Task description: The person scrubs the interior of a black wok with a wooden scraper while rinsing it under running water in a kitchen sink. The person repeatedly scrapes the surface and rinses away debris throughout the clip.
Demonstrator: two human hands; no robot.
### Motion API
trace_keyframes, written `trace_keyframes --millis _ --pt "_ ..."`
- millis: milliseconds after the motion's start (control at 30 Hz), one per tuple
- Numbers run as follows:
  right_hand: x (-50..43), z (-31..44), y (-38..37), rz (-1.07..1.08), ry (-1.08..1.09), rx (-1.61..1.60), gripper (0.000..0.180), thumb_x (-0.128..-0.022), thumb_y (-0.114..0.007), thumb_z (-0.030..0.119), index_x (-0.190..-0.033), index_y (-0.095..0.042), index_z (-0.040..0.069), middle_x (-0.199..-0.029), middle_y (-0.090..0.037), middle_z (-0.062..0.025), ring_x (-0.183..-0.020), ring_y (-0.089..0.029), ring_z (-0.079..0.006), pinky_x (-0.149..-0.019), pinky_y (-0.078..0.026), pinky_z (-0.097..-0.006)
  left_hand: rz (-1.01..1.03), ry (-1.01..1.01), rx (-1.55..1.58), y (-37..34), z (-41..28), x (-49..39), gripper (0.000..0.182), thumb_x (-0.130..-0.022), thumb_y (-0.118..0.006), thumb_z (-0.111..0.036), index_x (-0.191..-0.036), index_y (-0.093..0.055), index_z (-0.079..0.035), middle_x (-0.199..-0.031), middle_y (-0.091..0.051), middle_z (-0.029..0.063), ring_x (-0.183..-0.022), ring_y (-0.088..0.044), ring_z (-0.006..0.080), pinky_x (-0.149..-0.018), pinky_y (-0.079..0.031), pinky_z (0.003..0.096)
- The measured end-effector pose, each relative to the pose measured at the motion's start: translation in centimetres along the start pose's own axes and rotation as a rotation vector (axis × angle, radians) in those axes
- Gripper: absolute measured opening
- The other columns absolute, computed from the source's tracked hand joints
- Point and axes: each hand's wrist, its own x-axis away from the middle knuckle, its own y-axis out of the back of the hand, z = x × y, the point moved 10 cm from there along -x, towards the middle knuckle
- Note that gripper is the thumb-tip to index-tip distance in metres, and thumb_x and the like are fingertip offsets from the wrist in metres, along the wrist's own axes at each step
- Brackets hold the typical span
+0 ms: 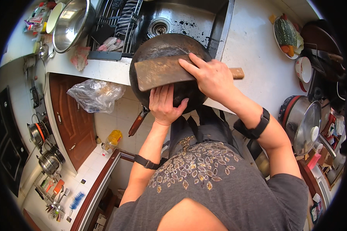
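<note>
A blackened frying pan or wok (195, 99) lies over the front edge of the sink, its wooden handle (138, 122) slanting toward the lower left. It looks bottom side up. Across it my right hand (215, 76) holds a rusty cleaver (162, 70), two fingers extended onto the blade and the wooden grip end (237, 73) jutting out to the right. My left hand (167, 105) lies against the pan just below the blade, thumb apart. The blade hides those fingertips, so whether they grip anything does not show.
Dark flakes dot the steel sink (188, 23). A drying rack (110, 55), a steel bowl (72, 26) and a pink cloth (80, 58) stand at left. A plastic bag (97, 95) hangs below the counter. At right are a plate of vegetables (289, 37) and a lidded pot (296, 124).
</note>
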Motion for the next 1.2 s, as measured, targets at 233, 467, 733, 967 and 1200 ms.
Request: trace_keyframes --millis 233,467,733,967,1200 --pt "4.4 -1.6 0.2 0.087 -0.082 -0.182 0.059 -0.073 -0.067 0.003 -0.128 -0.070 0.025 -0.128 -0.070 -0.0092 -0.069 -0.071 -0.0286 -0.066 -0.057 -0.0373 0.008 0.093 0.142 -0.3 1.0 0.5 0.045 -0.071 -0.084 -0.044 -0.106 -0.078 -0.016 -0.115 -0.074 0.0048 -0.110 -0.070 0.0291 -0.107 -0.046 0.0473" --pt "-2.0 -5.5 -1.8 -0.017 -0.116 -0.275 0.056 -0.077 -0.062 0.004 -0.130 -0.068 0.021 -0.128 -0.070 -0.0109 -0.080 -0.073 -0.0352 -0.070 -0.060 -0.0435 0.030 -0.022 -0.023 0.0 0.2 0.1 0.065 -0.082 -0.073 -0.048 -0.121 -0.070 0.005 -0.131 -0.068 0.0192 -0.126 -0.062 0.0352 -0.112 -0.040 0.0482" --pt "-1.5 -3.9 -0.2 0.067 0.014 -0.223 0.062 -0.074 -0.065 0.002 -0.132 -0.068 0.025 -0.128 -0.071 -0.0071 -0.076 -0.071 -0.0342 -0.069 -0.058 -0.0422 0.041 0.015 -0.025 0.0 0.2 -0.2 0.059 -0.080 -0.074 -0.049 -0.113 -0.074 0.000 -0.118 -0.072 0.0146 -0.113 -0.067 0.0337 -0.107 -0.044 0.0486" --pt "-1.1 -5.4 -0.6 0.144 -0.020 -0.314 0.059 -0.074 -0.064 0.001 -0.129 -0.071 0.024 -0.127 -0.071 -0.0064 -0.088 -0.074 -0.0327 -0.070 -0.059 -0.0431 0.049 0.032 -0.005 -0.2 0.4 0.0 0.065 -0.080 -0.073 -0.049 -0.117 -0.072 0.005 -0.122 -0.070 0.0191 -0.117 -0.066 0.0363 -0.107 -0.044 0.0485" --pt "-2.9 -5.6 -1.1 0.163 -0.016 -0.319 0.059 -0.073 -0.064 0.001 -0.127 -0.072 0.024 -0.127 -0.072 -0.0047 -0.089 -0.073 -0.0326 -0.073 -0.059 -0.0427 0.027 -0.006 -0.038 0.1 -0.1 -0.6 0.063 -0.081 -0.074 -0.048 -0.114 -0.072 0.005 -0.119 -0.072 0.0178 -0.115 -0.066 0.0367 -0.107 -0.044 0.0482"
